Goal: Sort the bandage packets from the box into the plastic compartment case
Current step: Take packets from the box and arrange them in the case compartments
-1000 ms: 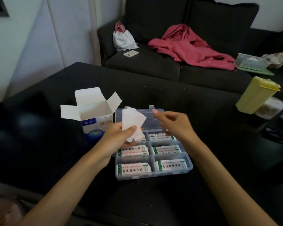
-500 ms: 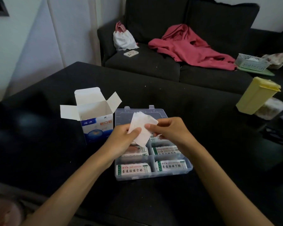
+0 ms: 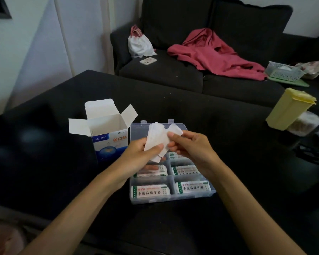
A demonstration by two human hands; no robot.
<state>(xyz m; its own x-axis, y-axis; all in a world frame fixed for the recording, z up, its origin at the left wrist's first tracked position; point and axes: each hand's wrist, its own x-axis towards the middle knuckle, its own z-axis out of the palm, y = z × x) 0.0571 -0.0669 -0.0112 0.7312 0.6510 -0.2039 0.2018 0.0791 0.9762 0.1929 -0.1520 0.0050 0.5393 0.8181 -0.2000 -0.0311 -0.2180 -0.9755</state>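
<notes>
A white and blue bandage box (image 3: 110, 137) stands open on the black table, flaps up. Right of it lies the clear plastic compartment case (image 3: 168, 198), with printed bandage packets (image 3: 150, 192) in its near compartments. Above the case my left hand (image 3: 138, 155) grips a small stack of white bandage packets (image 3: 157, 138) between thumb and fingers. My right hand (image 3: 190, 146) pinches one packet at the stack's right edge, fanned away from the rest. The hands hide the middle compartments.
A yellow lidded container (image 3: 289, 108) stands at the table's right edge beside a clear jar (image 3: 305, 123). Behind is a dark sofa with a red garment (image 3: 215, 54), a white bag (image 3: 139, 44), a phone (image 3: 148, 60) and a basket (image 3: 284, 70).
My right hand came in from the right and took hold of a packet on the stack. The stack tilted and one packet fanned out to the right.
</notes>
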